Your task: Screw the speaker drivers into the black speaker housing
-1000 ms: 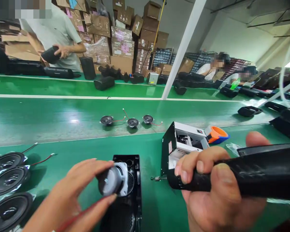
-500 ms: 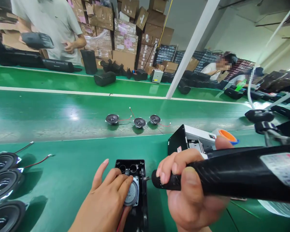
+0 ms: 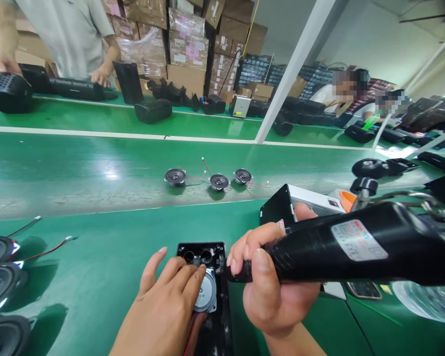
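Observation:
A silver-backed speaker driver sits in a black speaker housing at the bottom centre, magnet side up. My left hand holds the driver there, fingertips on its upper left part and thumb by its lower edge; the little finger sticks out. A red wire runs beside that thumb. My right hand is closed around a black electric screwdriver lying nearly level. Its tip reaches over the housing's right side, next to the driver's upper right corner; whether the bit touches a screw I cannot tell.
Large speaker drivers lie at the left edge. Three small drivers rest on the green strip ahead. Behind the screwdriver stand a black-and-white box and an orange-rimmed roll; clear plastic lies at right. A co-worker stands opposite.
The screwdriver has moved left and its tip is now over the housing, its body swung slightly. My left hand stays on the driver. The co-worker opposite has lowered a black speaker to the bench.

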{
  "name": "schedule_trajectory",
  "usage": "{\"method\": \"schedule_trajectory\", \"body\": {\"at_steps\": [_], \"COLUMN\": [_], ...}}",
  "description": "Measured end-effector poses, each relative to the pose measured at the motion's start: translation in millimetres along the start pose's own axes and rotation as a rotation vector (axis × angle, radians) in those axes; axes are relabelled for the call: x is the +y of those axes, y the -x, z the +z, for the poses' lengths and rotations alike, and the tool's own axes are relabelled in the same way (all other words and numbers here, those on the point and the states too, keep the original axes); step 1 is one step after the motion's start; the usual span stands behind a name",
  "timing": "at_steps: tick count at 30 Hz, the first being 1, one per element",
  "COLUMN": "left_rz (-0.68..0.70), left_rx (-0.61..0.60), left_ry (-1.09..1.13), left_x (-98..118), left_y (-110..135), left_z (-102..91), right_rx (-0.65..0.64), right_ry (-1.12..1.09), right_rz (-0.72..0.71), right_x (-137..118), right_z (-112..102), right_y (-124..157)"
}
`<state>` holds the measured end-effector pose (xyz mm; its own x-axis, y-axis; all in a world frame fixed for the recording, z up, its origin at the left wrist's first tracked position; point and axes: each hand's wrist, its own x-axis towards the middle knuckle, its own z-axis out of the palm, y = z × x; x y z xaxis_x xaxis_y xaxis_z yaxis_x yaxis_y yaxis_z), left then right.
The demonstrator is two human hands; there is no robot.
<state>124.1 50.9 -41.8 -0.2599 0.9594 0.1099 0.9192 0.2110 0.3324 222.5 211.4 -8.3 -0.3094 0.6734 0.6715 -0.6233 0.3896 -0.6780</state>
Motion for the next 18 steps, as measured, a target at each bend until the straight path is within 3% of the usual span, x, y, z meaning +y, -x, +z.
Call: {"method": "schedule_trajectory", "body": {"at_steps": [8,18], "left_rz": [0.057,0.033], "left_rx": [0.056,0.091], "left_ry": [-0.062,-0.133], "left_x": [1,13], "left_y": [2,-1], "left_z": [-1.9,-4.8], "right_rx": [-0.003,-0.067], "right_ry": [0.029,0.117], "right_rz": [0.016,0.024], "right_x": [7,17], "right_z": [-2,-9], "right_y": [5,12]}}
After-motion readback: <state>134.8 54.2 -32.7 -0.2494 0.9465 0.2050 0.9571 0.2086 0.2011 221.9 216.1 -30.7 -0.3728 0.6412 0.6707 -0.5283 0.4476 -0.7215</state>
